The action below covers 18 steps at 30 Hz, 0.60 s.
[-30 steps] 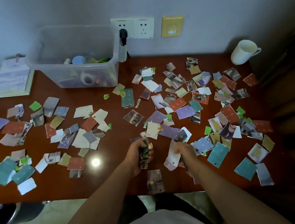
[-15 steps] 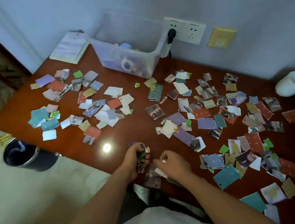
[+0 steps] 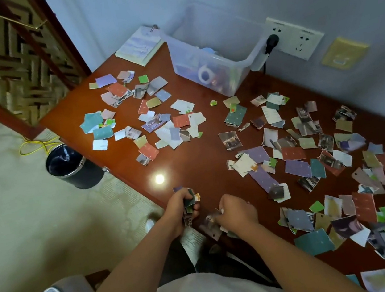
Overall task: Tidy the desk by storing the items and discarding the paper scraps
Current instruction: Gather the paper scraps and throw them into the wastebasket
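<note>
Clutching scrap wad [image 3: 188, 204], left hand [image 3: 180, 209] fisted at desk [image 3: 196, 160] edge; right hand [image 3: 236, 212] fingers pinching scrap [image 3: 210, 225].

A room in a home or hotel, with a writing desk set against the wall.

The polished red-brown wooden surface [image 3: 189, 168] stands on pale patterned carpet [image 3: 23, 219], a black waste bin [image 3: 73, 166] to the left of the hands; beyond them are wall sockets [image 3: 295, 37], a clear plastic storage box [image 3: 212, 51], a notepad [image 3: 139, 45] and a carved lattice screen [image 3: 1, 61].
</note>
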Available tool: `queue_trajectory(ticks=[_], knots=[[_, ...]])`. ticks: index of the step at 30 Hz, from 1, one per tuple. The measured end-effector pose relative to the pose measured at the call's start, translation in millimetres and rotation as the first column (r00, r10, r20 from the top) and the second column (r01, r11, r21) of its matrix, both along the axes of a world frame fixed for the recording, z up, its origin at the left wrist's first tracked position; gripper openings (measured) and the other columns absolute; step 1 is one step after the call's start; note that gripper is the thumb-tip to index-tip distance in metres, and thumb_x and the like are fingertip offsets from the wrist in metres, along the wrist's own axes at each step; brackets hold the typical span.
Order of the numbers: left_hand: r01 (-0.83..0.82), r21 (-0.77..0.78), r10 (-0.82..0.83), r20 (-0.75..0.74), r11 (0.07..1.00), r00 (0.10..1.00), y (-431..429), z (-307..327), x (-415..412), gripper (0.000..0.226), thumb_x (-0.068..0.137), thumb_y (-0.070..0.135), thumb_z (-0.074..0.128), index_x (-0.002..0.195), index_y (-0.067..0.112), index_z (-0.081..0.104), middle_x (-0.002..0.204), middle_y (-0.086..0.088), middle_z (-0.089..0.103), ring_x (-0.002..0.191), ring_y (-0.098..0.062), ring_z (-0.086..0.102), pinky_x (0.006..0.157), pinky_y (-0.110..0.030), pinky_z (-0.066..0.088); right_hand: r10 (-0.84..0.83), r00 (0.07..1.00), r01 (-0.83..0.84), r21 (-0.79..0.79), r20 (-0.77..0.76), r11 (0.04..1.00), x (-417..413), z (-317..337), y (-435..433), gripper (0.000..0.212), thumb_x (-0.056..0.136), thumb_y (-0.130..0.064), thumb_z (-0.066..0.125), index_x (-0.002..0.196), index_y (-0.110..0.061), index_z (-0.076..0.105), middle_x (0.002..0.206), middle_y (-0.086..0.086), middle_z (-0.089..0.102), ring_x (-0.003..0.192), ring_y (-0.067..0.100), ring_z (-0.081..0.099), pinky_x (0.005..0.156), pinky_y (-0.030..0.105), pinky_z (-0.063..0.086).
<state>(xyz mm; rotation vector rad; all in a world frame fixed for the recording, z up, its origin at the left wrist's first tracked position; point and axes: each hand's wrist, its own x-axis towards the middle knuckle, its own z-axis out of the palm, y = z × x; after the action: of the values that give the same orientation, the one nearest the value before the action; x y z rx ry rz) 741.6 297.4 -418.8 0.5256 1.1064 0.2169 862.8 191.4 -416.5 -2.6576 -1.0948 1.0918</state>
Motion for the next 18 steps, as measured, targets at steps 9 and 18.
queue_trajectory(ticks=[9,18], knots=[[-0.043,0.085,0.045,-0.024,0.995,0.999,29.8,9.0,-7.2,0.008,0.077,0.004,0.037,0.073,0.01,0.039,0.058,-0.008,0.042,0.043,-0.017,0.038,0.037,-0.02,0.031,-0.38,0.66,0.567,0.099,-0.648,0.818,1.0,26.6,49.7,0.02,0.087,-0.014,0.06,0.068,-0.013,0.052,0.055,-0.002,0.044,0.045,0.01,0.039,0.042,0.018,0.029],[-0.197,0.139,0.197,0.008,0.971,0.98,129.8,50.4,-77.7,0.021,0.082,0.002,0.033,0.065,0.014,0.034,0.047,-0.001,0.037,0.046,-0.015,0.03,0.039,-0.017,0.022,-0.412,0.422,0.728,0.031,-0.807,0.685,-61.5,68.0,180.3,0.032,0.096,-0.025,0.05,0.067,-0.013,0.056,0.039,-0.004,0.047,0.029,0.007,0.041,0.031,0.017,0.029]])
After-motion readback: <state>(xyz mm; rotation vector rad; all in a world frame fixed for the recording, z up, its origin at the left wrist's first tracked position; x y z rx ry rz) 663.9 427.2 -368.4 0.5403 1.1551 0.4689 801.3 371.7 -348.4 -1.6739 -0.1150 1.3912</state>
